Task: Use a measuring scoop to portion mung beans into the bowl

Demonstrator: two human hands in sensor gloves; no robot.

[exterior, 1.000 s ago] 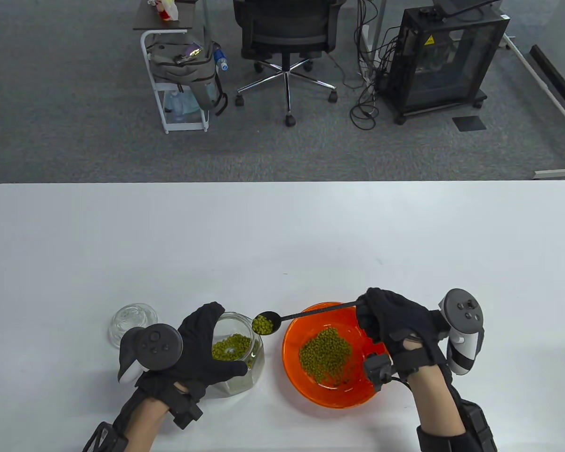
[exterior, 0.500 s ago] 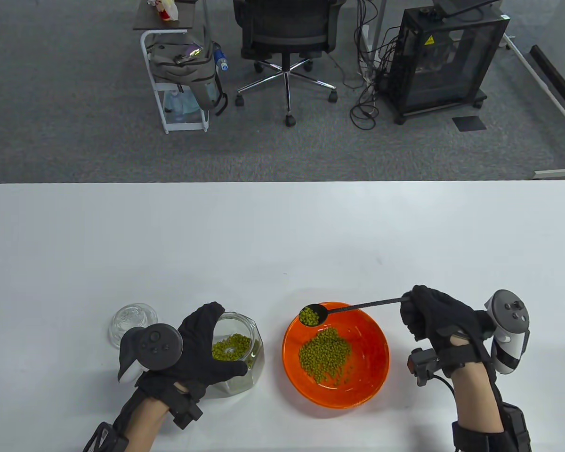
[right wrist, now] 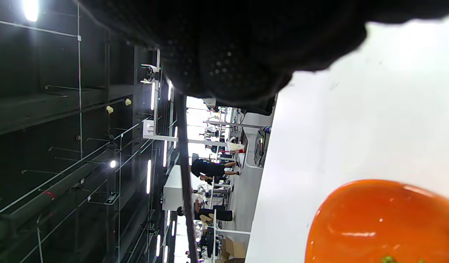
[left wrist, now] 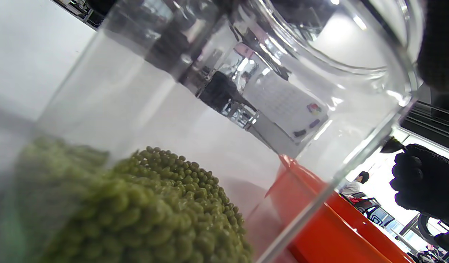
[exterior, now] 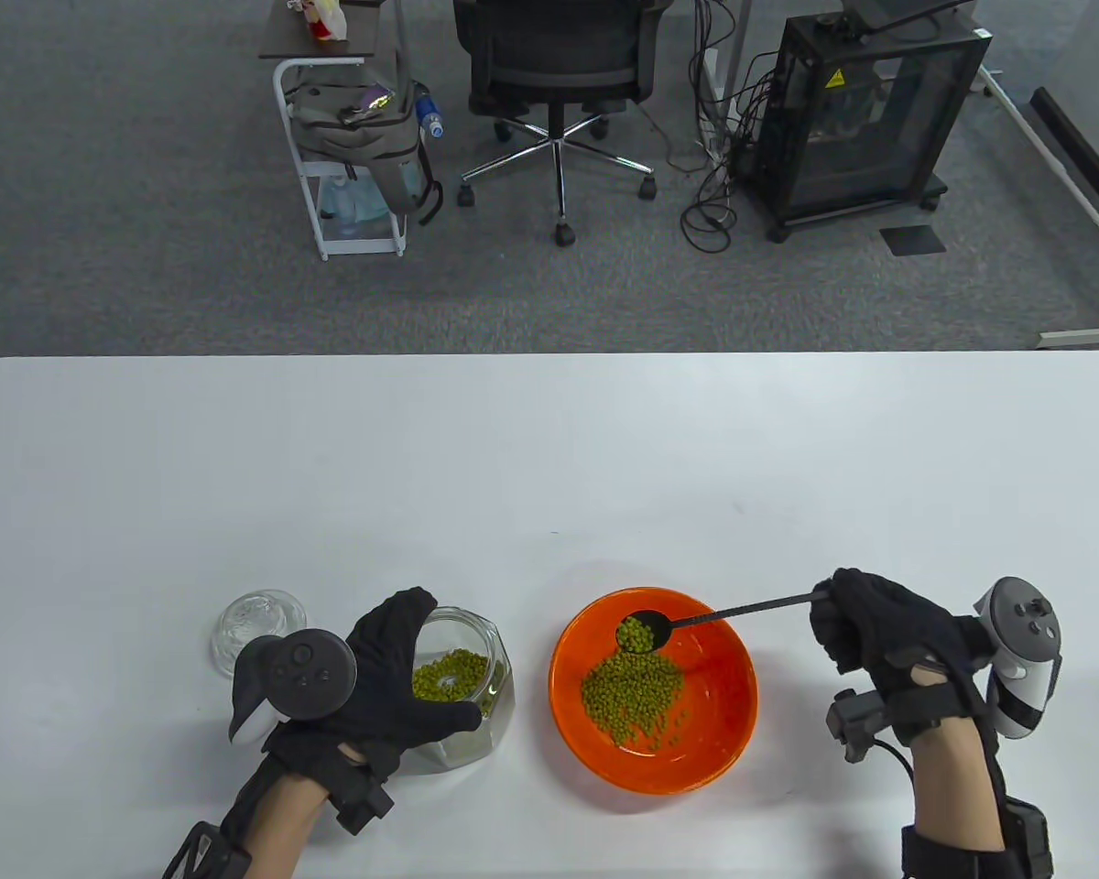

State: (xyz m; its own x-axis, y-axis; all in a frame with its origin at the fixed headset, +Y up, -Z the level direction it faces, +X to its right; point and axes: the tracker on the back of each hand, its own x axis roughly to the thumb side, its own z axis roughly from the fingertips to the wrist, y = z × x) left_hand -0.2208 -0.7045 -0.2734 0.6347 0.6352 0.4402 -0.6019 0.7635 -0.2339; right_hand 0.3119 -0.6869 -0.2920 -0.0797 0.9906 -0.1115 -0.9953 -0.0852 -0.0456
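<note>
An orange bowl (exterior: 723, 732) with a pile of green mung beans (exterior: 629, 698) sits near the table's front edge. My right hand (exterior: 865, 623) grips the thin handle of a black measuring scoop (exterior: 646, 631), whose bean-filled cup hangs over the bowl's far left part. My left hand (exterior: 394, 682) is wrapped around a clear glass jar (exterior: 490, 710) holding mung beans (exterior: 451, 678), left of the bowl. The left wrist view looks through the jar wall (left wrist: 246, 109) at the beans (left wrist: 151, 215), with the orange bowl (left wrist: 319, 226) behind. The right wrist view shows the scoop handle (right wrist: 185, 175) and the bowl rim (right wrist: 374, 223).
A glass lid (exterior: 255, 624) lies left of the jar. Beyond the far edge of the white table (exterior: 549, 458) stand an office chair (exterior: 559, 73), a small cart (exterior: 353, 137) and a black cabinet (exterior: 865, 119).
My right hand carried the loaded scoop rightwards from above the jar's rim to over the bowl. The left hand and jar stayed still.
</note>
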